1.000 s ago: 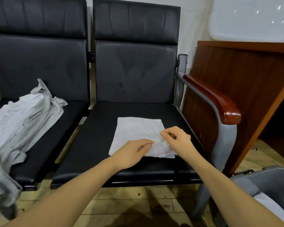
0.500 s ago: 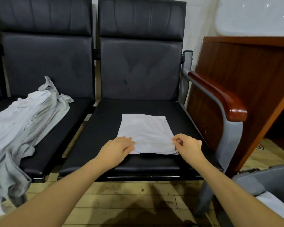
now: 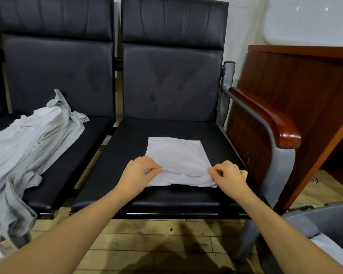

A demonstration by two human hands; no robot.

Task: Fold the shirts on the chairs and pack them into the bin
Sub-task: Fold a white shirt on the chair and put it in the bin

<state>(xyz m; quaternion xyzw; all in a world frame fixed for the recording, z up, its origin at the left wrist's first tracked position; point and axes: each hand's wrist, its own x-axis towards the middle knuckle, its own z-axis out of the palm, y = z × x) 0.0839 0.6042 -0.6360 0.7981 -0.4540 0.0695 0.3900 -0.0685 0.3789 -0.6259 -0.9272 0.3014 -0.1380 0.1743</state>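
A white folded shirt lies flat on the seat of the right black chair. My left hand pinches the shirt's near left corner. At the near right corner my right hand pinches the cloth, and the near edge is lifted a little. A heap of unfolded grey and white shirts sprawls over the left chair and hangs off its front edge. The grey bin stands at the lower right with white cloth inside.
The right chair has a grey metal arm with a red-brown wooden armrest. A brown wooden desk stands just beyond it. Pale wooden floor runs under the chairs.
Both hands moved from the middle of the shirt's near edge out to its two near corners and took hold of them. The near edge has risen slightly.
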